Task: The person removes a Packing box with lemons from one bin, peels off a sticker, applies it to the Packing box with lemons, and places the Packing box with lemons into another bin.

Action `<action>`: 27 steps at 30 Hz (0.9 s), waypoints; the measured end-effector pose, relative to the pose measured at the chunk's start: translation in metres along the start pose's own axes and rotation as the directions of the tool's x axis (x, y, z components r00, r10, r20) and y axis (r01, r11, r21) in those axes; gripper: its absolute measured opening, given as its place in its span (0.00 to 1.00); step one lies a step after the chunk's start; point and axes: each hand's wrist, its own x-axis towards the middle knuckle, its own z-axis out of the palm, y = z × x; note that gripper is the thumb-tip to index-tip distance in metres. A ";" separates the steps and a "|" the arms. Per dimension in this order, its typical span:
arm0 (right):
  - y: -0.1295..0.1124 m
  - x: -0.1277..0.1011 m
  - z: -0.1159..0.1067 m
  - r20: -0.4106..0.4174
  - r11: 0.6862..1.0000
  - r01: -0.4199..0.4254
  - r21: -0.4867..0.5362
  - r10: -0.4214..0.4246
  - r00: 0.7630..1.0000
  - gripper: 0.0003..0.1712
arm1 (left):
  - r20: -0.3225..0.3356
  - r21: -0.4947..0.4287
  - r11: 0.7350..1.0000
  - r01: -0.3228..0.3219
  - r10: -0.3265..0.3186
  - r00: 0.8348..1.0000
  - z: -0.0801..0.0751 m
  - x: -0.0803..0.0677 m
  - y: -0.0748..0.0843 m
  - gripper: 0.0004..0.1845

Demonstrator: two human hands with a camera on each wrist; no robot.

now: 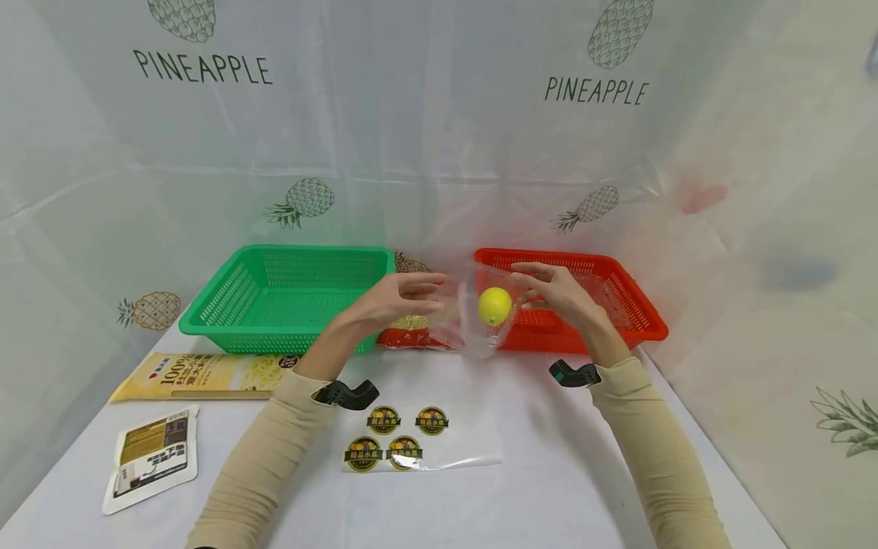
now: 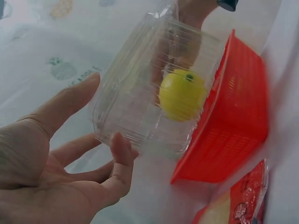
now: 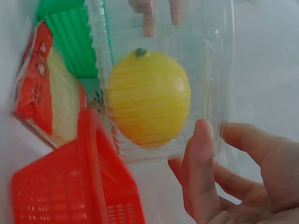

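Clear plastic container (image 1: pixel 472 320) held between two hands, with a yellow lemon (image 1: pixel 495 306) lying inside it; clock positions are read from the container in the head view, 12 o'clock pointing away from the person. The left hand (image 1: pixel 394 299), between 9 and 10 o'clock, grips one end with thumb and bent fingers, as the left wrist view shows. The right hand (image 1: pixel 559 291), between 2 and 3 o'clock, pinches the opposite end between thumb and fingers. In the right wrist view the lemon appears through the ridged wall, its green stem spot visible. Whether the lid is fastened cannot be told. A red basket (image 1: pixel 562 254) stands near, between 2 and 3 o'clock; a green basket (image 1: pixel 240 332) occupies 9 o'clock. A red-edged packet (image 1: pixel 411 338) lies between the baskets. A yellow packet (image 1: pixel 206 377) lies between 8 and 9 o'clock, in front of the green basket, and a white-edged pouch (image 1: pixel 151 457) at 8 o'clock. At 7 o'clock, a clear sheet (image 1: pixel 466 446) bearing four round labels (image 1: pixel 405 453) rests on the white table (image 1: pixel 562 488).
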 end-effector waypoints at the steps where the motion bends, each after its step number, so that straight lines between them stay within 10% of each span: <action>1: -0.001 -0.001 0.002 0.007 1.000 -0.001 -0.006 0.001 1.000 0.32 | 0.002 -0.012 1.000 0.000 0.000 1.000 -0.001 -0.003 0.000 0.34; 15: -0.001 -0.024 0.021 0.097 0.997 0.015 -0.069 -0.009 0.995 0.31 | -0.012 -0.099 0.993 -0.062 0.061 0.998 -0.011 -0.032 -0.015 0.30; 27: 0.008 -0.043 0.033 0.181 0.993 0.037 -0.111 -0.017 0.983 0.33 | -0.133 -0.169 0.986 -0.003 -0.020 0.991 -0.009 -0.048 -0.030 0.31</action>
